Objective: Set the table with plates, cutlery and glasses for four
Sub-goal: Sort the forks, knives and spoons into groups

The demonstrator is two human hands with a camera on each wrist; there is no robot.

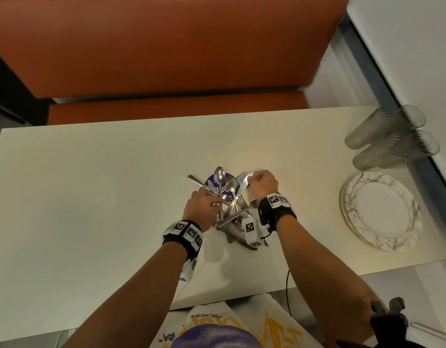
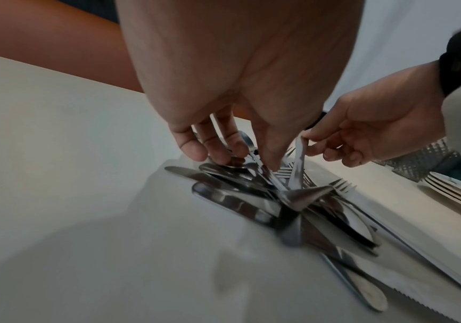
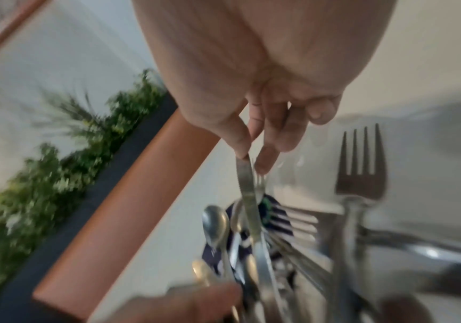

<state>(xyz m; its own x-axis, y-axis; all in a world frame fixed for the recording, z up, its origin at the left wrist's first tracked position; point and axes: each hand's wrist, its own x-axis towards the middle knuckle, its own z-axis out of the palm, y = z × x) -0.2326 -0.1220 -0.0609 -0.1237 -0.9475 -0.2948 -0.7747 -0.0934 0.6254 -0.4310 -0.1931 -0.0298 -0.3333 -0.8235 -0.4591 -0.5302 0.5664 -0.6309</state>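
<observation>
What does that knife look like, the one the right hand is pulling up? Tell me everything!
The knife is shiny silver metal, long and thin, with tiny saw teeth along one edge of its blade. It stands nearly upright, blade tip up. The right hand pinches the tip between thumb and fingers. Its lower end is still down among the pile of cutlery in the middle of the table, crossing spoons and forks there.

an orange upholstered bench (image 1: pixel 166 46) fills the upper part of the head view, its seat (image 1: pixel 176 110) running along the far edge of the pale table (image 1: pixel 91 184). a purple printed disc (image 1: pixel 211 183) lies on the table at mid-frame. a black cable (image 1: pixel 288 287) hangs over the near edge, lower right. in the right wrist view, blurred green foliage (image 3: pixel 66 157) in a dark planter (image 3: pixel 130 142) crosses the left side.
</observation>
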